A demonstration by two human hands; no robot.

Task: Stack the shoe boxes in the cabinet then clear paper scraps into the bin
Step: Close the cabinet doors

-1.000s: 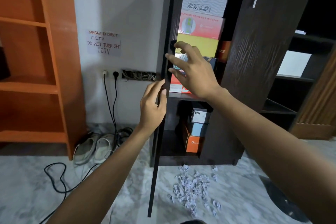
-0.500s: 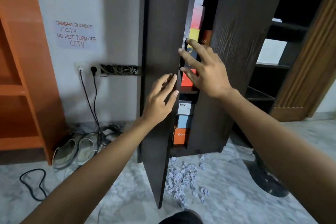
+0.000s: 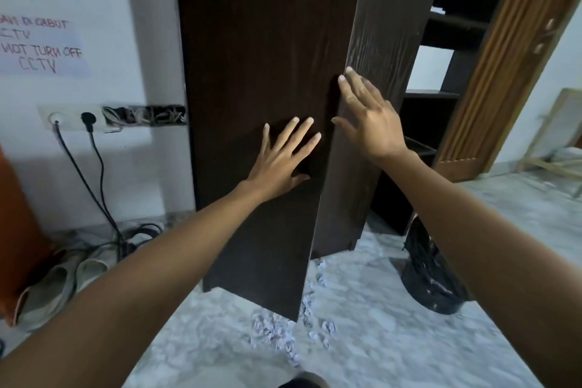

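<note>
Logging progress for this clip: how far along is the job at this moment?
Boxes look stowed: none are in view, and the left hand lies flat on the left cabinet door while the right hand rests open against the right door, apparently shutting them. Left to do: paper scraps lie on the floor, with the black-lined bin beside them.

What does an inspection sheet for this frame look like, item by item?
Surface: grey marbled tile floor.
Job's things: dark brown wooden cabinet doors nearly shut, shoe boxes hidden; crumpled white paper scraps on floor below; black bag-lined bin to the right.
Clutter: pale sandals by the wall.
Grippers: left hand flat on left door; right hand open at right door's edge.
Cables: black cords plugged into wall sockets.
Surroundings: handwritten CCTV notice, dark open shelving.
</note>
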